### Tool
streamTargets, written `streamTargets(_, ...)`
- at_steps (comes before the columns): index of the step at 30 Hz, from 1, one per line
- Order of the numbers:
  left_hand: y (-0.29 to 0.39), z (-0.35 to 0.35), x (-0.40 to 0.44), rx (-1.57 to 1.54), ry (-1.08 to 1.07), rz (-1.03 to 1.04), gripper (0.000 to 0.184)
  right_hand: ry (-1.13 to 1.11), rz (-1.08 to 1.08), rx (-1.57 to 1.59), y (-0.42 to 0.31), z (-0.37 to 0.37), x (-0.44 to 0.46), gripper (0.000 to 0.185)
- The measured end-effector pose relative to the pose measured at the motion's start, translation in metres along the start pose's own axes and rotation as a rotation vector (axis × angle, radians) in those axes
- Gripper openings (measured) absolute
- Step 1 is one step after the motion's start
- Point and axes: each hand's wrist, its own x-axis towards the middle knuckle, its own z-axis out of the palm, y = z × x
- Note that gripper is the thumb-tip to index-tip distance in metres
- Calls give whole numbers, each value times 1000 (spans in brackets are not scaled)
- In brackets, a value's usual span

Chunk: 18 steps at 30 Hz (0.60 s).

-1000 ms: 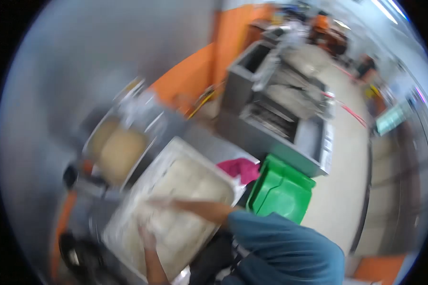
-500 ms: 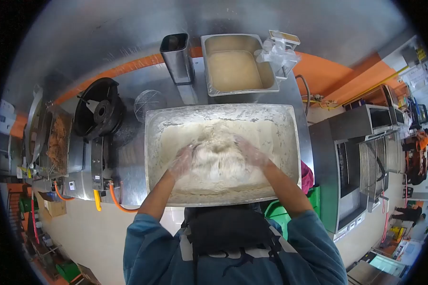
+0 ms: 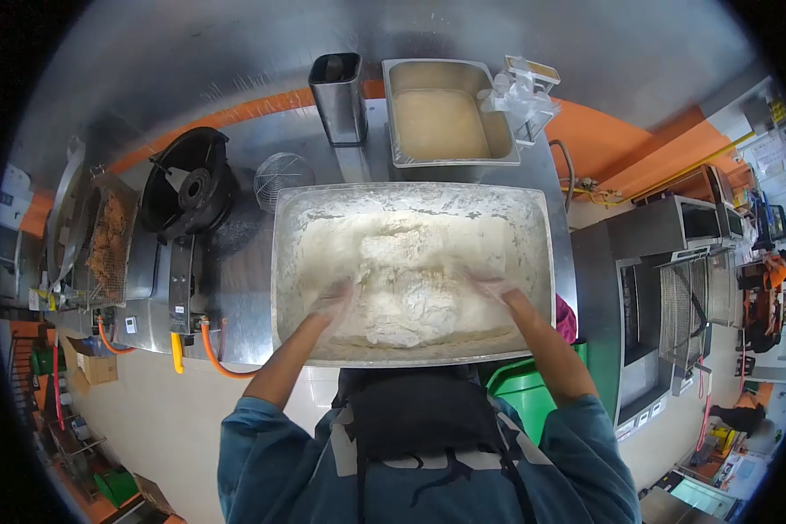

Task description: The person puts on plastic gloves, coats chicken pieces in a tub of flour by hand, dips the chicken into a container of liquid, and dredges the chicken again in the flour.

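Observation:
A large rectangular metal tray (image 3: pixel 410 360) in front of me holds white flour. Lumpy, flour-coated pieces (image 3: pixel 410 306) lie heaped in its middle. My left hand (image 3: pixel 334 297), dusted with flour, rests at the left side of the heap with its fingers apart. On the heap's right side is my right hand (image 3: pixel 486 286), also floury, its fingers spread and holding nothing. The fingertips of both hands blend into the flour.
Behind the tray stand a deep pan of pale liquid (image 3: pixel 441 122) and a metal canister (image 3: pixel 339 100). A black burner ring (image 3: pixel 192 185) and wire strainer (image 3: pixel 284 179) are left. A green bin (image 3: pixel 528 397) stands below right; fryer baskets (image 3: pixel 683 301) hang farther right.
The view has turned to face the tray squarely. My hands have moved apart from the central heap, and the pieces raised between them now lie lower in the flour.

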Motion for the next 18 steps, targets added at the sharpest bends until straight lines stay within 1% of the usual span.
streamTargets(1, -8, -5, -2, 91, -6, -28, 45, 8, -133, 140, 15, 10, 8, 52)
streamTargets(3, -16, 4, -9, 187, -61, -79, 46, 19, -387, 436, 67, 53, 34, 54)
streamTargets(5, -14, 24, -3, 152, -123, -120, 47, 146, -559, 48, 70, 76, 54, 56)
streamTargets(6, -5, 36, 1, 94, -141, -130, 48, 213, -636, -153, 55, 80, 57, 57)
streamTargets(7, 4, 44, 4, 22, -143, -129, 49, 187, -457, 108, 44, 81, 53, 62)
streamTargets(8, 11, 46, 5, -40, -134, -109, 49, 153, -276, 364, 6, 72, 34, 66)
streamTargets(9, 12, 42, 7, -80, -114, -83, 50, 110, -89, 618, -15, 67, 24, 70)
streamTargets(11, 7, 23, 14, -62, -69, -10, 51, 68, -94, 682, 19, 48, 34, 69)
streamTargets(12, 2, 13, 17, -31, -54, 23, 52, 50, -99, 712, 23, 37, 36, 69)
streamTargets(13, -4, 8, 22, -13, -58, 31, 53, -45, 44, 913, 23, 29, 45, 67)
streamTargets(15, -2, 12, 25, -3, -103, 24, 53, 129, 31, 915, 4, 44, 50, 68)
streamTargets(17, -23, 17, 57, -216, -49, -33, 52, 174, -63, 980, -15, 55, 59, 68)
streamTargets(18, -18, 26, 62, -321, -22, -64, 51, 134, -153, 1045, -23, 57, 66, 67)
